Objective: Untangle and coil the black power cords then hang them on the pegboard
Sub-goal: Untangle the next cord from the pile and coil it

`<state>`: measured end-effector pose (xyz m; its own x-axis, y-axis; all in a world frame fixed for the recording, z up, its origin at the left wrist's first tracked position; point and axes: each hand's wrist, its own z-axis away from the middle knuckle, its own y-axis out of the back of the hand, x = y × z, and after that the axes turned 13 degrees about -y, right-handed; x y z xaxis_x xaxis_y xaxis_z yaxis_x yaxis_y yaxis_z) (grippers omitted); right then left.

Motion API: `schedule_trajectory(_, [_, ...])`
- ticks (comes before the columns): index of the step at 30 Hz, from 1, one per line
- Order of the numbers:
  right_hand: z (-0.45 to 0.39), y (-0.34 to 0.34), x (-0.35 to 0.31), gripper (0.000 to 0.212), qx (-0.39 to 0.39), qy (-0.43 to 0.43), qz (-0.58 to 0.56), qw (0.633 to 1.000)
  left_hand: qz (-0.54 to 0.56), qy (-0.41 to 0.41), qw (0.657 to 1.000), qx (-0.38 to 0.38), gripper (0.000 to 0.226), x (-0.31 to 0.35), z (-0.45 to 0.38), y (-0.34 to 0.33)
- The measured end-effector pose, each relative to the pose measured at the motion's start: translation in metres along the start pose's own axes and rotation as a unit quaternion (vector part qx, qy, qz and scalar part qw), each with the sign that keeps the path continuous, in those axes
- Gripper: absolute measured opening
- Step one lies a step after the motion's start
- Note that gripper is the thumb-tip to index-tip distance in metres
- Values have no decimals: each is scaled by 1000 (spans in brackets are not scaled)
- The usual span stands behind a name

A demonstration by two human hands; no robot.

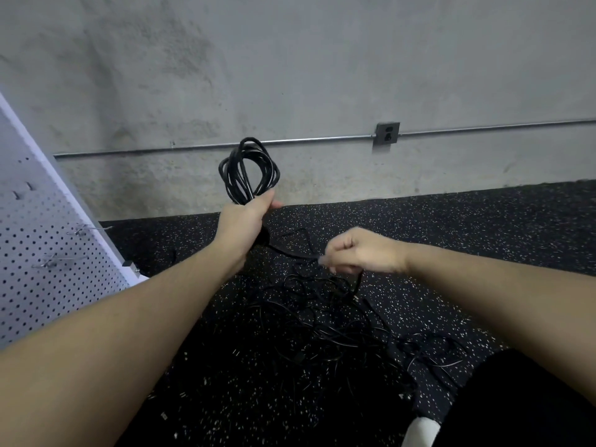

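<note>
Cords: one coil (pixel 248 169) is held up, loops gripped in the left hand (pixel 246 217); the right hand (pixel 361 253) pinches its loose tail, fingers curled. Step looks like mid-coiling, approx. halfway w/ this cord. Next: wrap the tail, then hang on a hook (pixel 87 229) of the pegboard (pixel 38 279) at left. Other cords (pixel 322 324) lie tangled on the speckled floor (pixel 483 227), concrete wall (pixel 290 75) w/ outlet (pixel 387 133) behind.

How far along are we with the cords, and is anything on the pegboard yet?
Done: nothing hung; the pegboard hooks in view are bare. In hand: the left hand grips a nearly finished coil, and the right hand pinches its loose tail. Left: hang this coil, then untangle the cord pile on the floor.
</note>
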<state>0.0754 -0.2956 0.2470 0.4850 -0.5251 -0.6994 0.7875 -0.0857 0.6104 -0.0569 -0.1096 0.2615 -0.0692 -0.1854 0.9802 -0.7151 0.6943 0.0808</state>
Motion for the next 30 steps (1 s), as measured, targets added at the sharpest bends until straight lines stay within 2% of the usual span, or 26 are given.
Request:
schedule_trajectory(3, [1, 1, -16, 24, 32, 45, -119, 991, -63, -22, 998, -18, 20, -4, 4, 5])
schedule_trajectory(5, [1, 0, -22, 21, 29, 57, -145, 987, -75, -15, 997, -31, 22, -1, 6, 3])
schedule_trajectory(12, [-4, 1, -26, 12, 152, 63, -209, 964, -72, 28, 986, -149, 46, 5, 17, -5])
schedule_trajectory(14, [-6, 1, -25, 21, 187, 31, -211, 959, -82, 20, 979, -187, 54, 5, 19, -12])
schedule_trajectory(16, [-8, 4, -25, 45, 214, 0, -206, 955, -79, 18, 972, -220, 44, 7, 22, -17])
schedule_trajectory(17, [-10, 5, -25, 53, 213, -10, -221, 951, -80, 17, 970, -231, 34, 8, 22, -19])
schedule_trajectory(19, [-9, 8, -25, 43, 190, -17, -275, 942, -107, 3, 967, -232, 26, 7, 20, -21])
schedule_trajectory(20, [-8, 11, -26, 31, 171, -8, -301, 938, -123, -6, 967, -221, 31, 6, 19, -21])
schedule_trajectory(23, [-4, 22, -28, 14, 102, 67, -374, 919, -139, 0, 976, -167, 44, 3, 14, -22])
schedule_trajectory(24, [-2, 25, -30, 14, 82, 86, -401, 908, -135, 4, 979, -153, 44, 3, 12, -22])
schedule_trajectory(25, [-1, 26, -32, 26, 78, 95, -419, 899, -134, 7, 980, -147, 44, 3, 11, -21])
schedule_trajectory(27, [1, 28, -36, 26, 111, 94, -430, 891, -140, 3, 978, -154, 42, 2, 9, -19])
schedule_trajectory(30, [1, 28, -33, 15, 255, 80, -354, 896, -159, -7, 968, -196, 44, 1, 10, -18])
